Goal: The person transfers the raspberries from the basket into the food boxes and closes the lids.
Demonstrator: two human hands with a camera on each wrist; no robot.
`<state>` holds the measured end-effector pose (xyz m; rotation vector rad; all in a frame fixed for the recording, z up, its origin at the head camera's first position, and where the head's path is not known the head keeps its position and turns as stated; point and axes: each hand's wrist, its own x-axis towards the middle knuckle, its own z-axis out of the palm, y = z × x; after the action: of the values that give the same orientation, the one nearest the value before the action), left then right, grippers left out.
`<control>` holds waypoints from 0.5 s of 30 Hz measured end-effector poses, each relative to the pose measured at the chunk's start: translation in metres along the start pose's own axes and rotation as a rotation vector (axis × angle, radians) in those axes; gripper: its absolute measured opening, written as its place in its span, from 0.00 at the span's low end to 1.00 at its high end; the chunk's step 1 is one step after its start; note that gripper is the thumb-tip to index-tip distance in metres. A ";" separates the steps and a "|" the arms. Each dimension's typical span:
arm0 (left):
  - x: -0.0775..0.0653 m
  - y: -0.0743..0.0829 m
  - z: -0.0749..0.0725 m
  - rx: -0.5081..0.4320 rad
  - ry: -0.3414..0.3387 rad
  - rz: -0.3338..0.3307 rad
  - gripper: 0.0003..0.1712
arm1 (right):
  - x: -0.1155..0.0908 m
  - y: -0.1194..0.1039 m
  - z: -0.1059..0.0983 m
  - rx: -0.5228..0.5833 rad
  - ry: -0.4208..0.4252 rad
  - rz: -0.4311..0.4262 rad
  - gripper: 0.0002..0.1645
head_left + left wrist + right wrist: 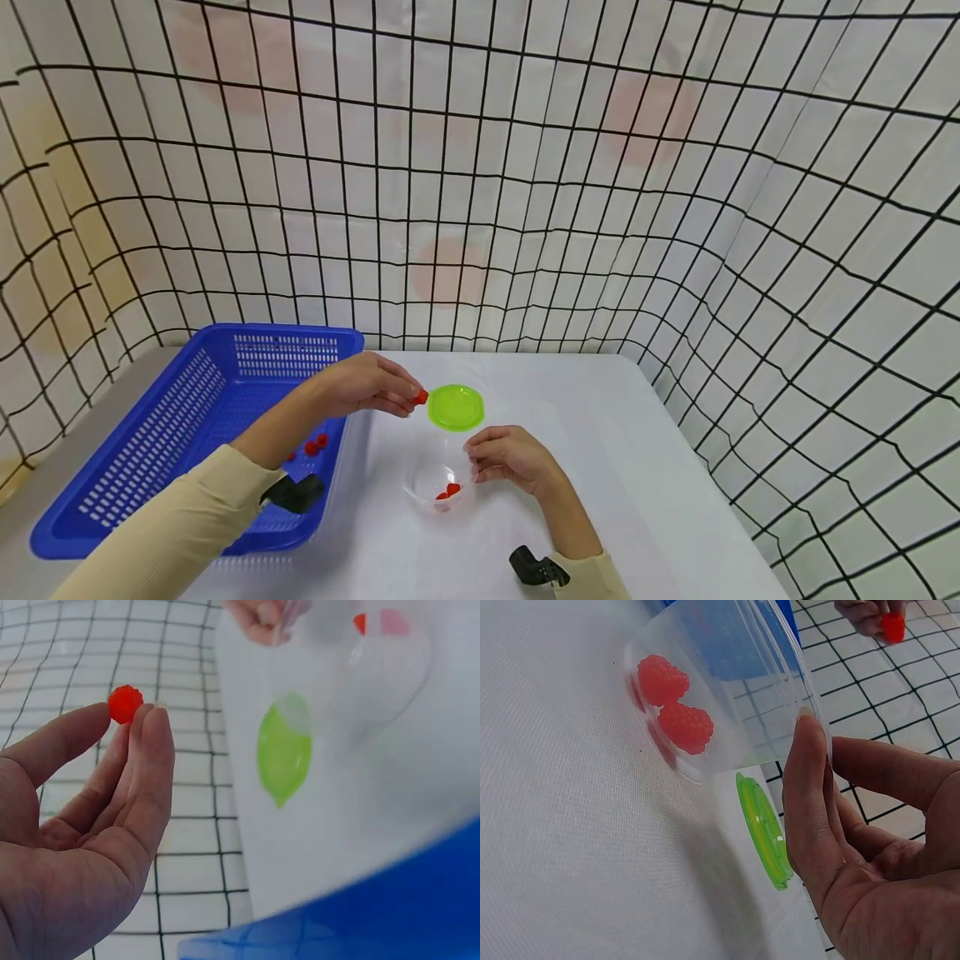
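My left hand (375, 385) pinches a red raspberry (125, 703) between thumb and fingertips, raised above the table just left of the green lid (456, 407). With thumb and fingers my right hand (517, 458) grips the rim of a clear plastic tub (727, 712), which tilts slightly in the right wrist view. Two raspberries (675, 705) lie at the tub's bottom, side by side. Flat on the white table, the lid sits just beyond the tub.
A blue perforated basket (213, 400) stands at the left, with several raspberries (311, 448) inside near its right wall. Black netting (480, 183) over white sheeting encloses the back and sides of the white table (585, 433).
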<state>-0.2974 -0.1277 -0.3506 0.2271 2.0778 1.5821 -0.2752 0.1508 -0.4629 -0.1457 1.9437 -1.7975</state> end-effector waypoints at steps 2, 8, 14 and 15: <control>0.003 -0.002 0.007 0.019 -0.022 -0.007 0.17 | 0.000 0.000 0.000 -0.003 0.000 0.001 0.19; 0.011 -0.012 0.024 0.088 -0.078 -0.059 0.14 | 0.002 0.000 0.000 -0.010 0.002 0.008 0.21; 0.018 -0.020 0.039 0.115 -0.090 -0.099 0.12 | 0.003 0.001 -0.002 -0.006 0.004 0.012 0.21; 0.019 -0.021 0.041 0.118 -0.089 -0.103 0.12 | 0.003 0.001 -0.002 -0.003 0.005 0.012 0.22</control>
<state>-0.2901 -0.0914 -0.3831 0.2242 2.0813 1.3665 -0.2780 0.1513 -0.4650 -0.1301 1.9466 -1.7886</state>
